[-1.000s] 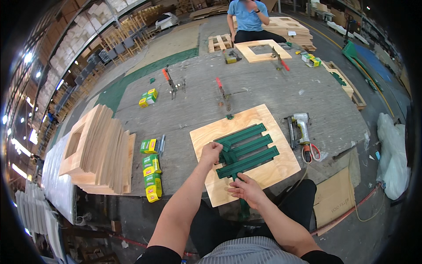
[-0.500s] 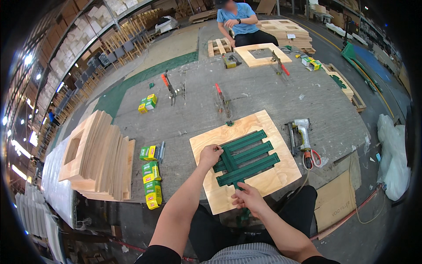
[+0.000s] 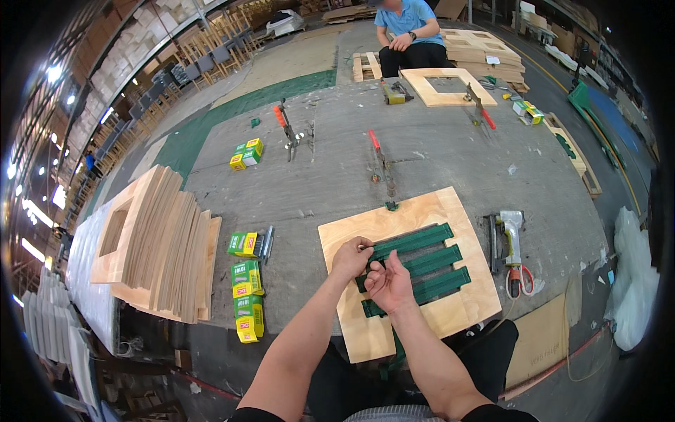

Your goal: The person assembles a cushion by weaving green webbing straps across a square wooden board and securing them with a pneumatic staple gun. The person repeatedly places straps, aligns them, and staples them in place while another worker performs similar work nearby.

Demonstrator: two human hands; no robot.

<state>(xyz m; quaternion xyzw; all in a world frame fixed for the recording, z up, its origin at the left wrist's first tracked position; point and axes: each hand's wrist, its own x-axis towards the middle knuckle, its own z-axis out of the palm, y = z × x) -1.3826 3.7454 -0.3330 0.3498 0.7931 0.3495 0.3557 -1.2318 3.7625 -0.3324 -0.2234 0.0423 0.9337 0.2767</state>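
A square plywood frame (image 3: 450, 204) lies tilted at the table's near edge. Green webbing straps (image 3: 429, 266) run in rows across its opening. At the left end of the top strap, the fingertips of my left hand (image 3: 350, 259) pinch the webbing. My right hand (image 3: 391, 287) is over the left part of the straps, palm turned up and fingers curled; whether it grips anything is hidden. Both hands cover the cross strap. A green strap tail (image 3: 398, 346) hangs past the frame's near edge, beside my right forearm.
A staple gun (image 3: 512, 232) and red-handled scissors (image 3: 519, 280) lie right of the frame. Staple boxes (image 3: 247, 280) and stacked wooden frames (image 3: 165, 246) stand left. Toggle clamps (image 3: 383, 169) rise from the table (image 3: 323, 183). A co-worker (image 3: 411, 35) sits across.
My right hand has moved up and left from the frame's near edge onto the straps. My left hand stays at the straps' left end. The whole view has shifted slightly.
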